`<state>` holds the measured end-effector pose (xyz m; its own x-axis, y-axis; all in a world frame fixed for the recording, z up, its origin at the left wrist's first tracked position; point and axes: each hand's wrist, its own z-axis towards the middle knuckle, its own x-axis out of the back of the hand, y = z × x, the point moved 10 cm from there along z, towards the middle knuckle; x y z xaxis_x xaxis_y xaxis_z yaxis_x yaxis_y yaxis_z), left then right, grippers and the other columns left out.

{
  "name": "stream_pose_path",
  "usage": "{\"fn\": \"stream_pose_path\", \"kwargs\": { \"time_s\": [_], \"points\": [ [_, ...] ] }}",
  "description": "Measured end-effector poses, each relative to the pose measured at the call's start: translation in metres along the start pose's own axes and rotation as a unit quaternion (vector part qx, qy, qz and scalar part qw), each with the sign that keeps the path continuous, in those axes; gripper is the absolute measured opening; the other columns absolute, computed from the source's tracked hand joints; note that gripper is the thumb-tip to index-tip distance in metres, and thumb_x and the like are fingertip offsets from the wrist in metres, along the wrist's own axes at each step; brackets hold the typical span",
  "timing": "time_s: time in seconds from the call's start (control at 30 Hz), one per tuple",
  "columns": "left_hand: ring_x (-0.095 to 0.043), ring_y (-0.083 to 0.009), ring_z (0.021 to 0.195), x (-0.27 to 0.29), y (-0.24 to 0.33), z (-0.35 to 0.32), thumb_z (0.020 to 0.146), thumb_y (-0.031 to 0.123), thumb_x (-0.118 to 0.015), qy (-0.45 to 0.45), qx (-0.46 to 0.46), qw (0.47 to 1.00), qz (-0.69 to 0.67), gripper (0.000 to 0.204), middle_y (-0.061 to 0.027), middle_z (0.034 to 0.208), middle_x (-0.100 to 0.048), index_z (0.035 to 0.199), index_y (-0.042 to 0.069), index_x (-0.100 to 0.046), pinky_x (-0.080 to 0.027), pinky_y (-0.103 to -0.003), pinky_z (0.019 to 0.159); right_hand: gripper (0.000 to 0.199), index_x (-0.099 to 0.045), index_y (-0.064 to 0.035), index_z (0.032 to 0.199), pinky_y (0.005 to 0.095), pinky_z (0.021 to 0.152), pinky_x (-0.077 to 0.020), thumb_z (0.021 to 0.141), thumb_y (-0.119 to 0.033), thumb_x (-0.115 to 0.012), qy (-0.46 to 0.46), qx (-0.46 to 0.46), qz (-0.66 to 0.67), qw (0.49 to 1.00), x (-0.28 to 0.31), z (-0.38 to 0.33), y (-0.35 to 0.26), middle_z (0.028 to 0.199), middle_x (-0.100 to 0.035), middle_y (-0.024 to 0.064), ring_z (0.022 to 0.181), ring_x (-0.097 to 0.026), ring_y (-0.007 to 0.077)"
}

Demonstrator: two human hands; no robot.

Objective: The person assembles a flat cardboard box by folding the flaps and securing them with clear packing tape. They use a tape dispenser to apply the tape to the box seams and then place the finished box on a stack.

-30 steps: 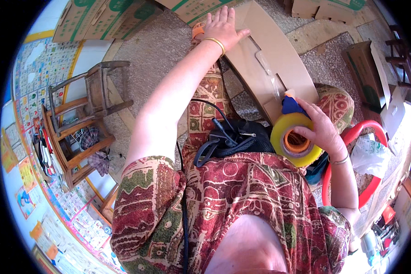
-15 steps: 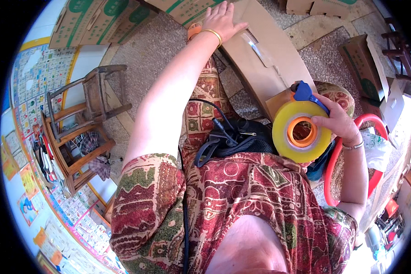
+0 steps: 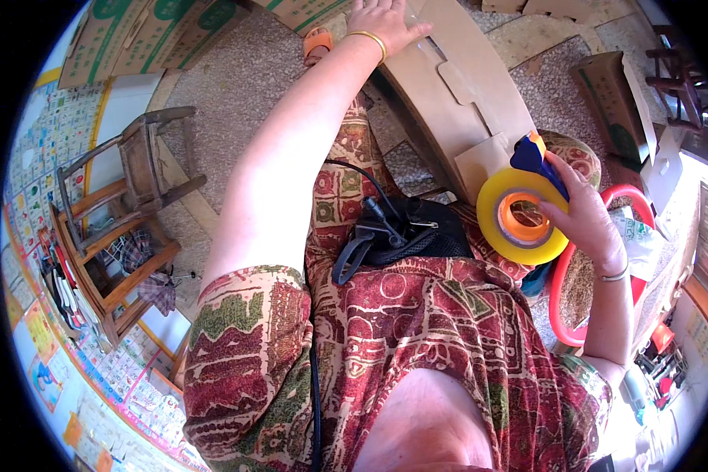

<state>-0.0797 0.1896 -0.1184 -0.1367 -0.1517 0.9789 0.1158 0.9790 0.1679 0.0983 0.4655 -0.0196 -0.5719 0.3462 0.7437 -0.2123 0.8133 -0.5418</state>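
My left hand [image 3: 385,23] lies with fingers spread on the far end of a long brown cardboard box [image 3: 488,86]; its fingertips run up to the top edge of the picture. The box's flaps meet along a notched seam, and a small flap [image 3: 481,164] sticks out at the near end. My right hand [image 3: 586,216] is closed round a tape dispenser [image 3: 527,234] with a blue handle, an orange hub and a wide yellow roll of tape. The dispenser is held just beside the near end of the box, above my lap. Its blue and orange head points away from me.
A black bag [image 3: 409,232] with a cable rests on my lap. On the right are a red hoop-shaped handle [image 3: 557,291], a white plastic bag [image 3: 637,244] and another carton [image 3: 610,106]. Wooden chairs [image 3: 126,204] stand at left; printed cartons [image 3: 145,35] stand behind.
My left hand has moved farther away along the box. My right hand has turned the tape dispenser, so its head's orange part now shows. The whole view has shifted slightly.
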Motion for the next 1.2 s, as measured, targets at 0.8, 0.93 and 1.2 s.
{"fn": "stream_pose_path", "kwargs": {
  "time_s": [0.8,0.93,1.2],
  "points": [
    [-0.034,-0.032,0.13,0.001,-0.028,-0.011,0.078,0.06,-0.057,0.129,-0.036,0.991,0.029,0.079,-0.0177,0.139,-0.039,0.133,0.006,-0.043,-0.022,-0.049,0.11,0.075,-0.036,-0.0058,0.141,0.0309,0.102,-0.0374,0.074,0.005,-0.067,0.106,-0.048,0.412,0.904,-0.06,-0.017,0.035,0.129,-0.052,0.0119,0.117,-0.05,0.0171],
    [-0.033,-0.0321,0.13,-0.021,-0.029,-0.014,0.083,0.052,-0.056,0.114,-0.003,0.992,-0.055,0.07,-0.019,0.139,-0.038,0.13,0.002,-0.045,-0.022,-0.047,0.11,0.073,-0.036,-0.006,0.141,0.0316,0.102,-0.0371,0.076,0.002,-0.068,0.121,-0.041,0.43,0.894,-0.06,-0.021,0.034,0.131,-0.05,0.0108,0.119,-0.048,0.0174],
    [-0.022,-0.0336,0.138,-0.034,-0.02,-0.013,0.087,0.055,-0.044,0.065,-0.01,0.996,0.057,0.076,-0.0205,0.148,-0.026,0.139,0.001,-0.031,-0.019,-0.051,0.109,0.068,-0.045,-0.0091,0.135,0.0335,0.099,-0.04,0.072,-0.002,-0.072,0.202,0.017,0.271,0.941,-0.031,-0.023,0.016,0.123,-0.053,0.0139,0.115,-0.052,0.0249]
  ]
}}
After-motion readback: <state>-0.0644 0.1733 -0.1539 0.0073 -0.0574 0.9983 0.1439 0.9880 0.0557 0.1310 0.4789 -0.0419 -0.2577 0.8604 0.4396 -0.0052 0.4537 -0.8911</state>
